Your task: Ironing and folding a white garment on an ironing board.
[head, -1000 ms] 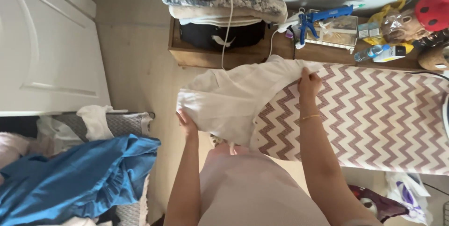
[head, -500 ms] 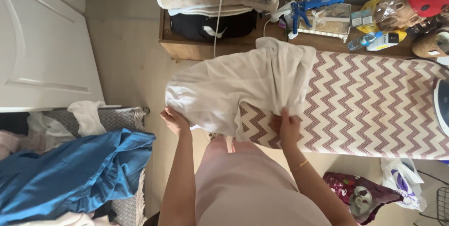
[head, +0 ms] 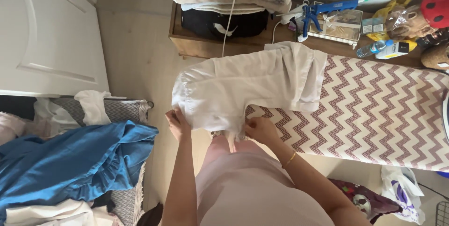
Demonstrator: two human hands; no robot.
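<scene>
Since the earlier frame, the right hand (head: 260,129) has shifted left along the near hem of the white garment (head: 248,86), now pinching it close to the left hand (head: 177,123), which grips the hem's left corner. Garment lies draped over the narrow end of the chevron ironing board (head: 383,109). Beside it, a grey basket (head: 122,110) holds blue cloth (head: 70,165) and white laundry.

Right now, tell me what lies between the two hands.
In the head view, the near hem of the white garment spans from the left hand to the right hand; both grip it where it hangs off the ironing board's narrow end.
</scene>
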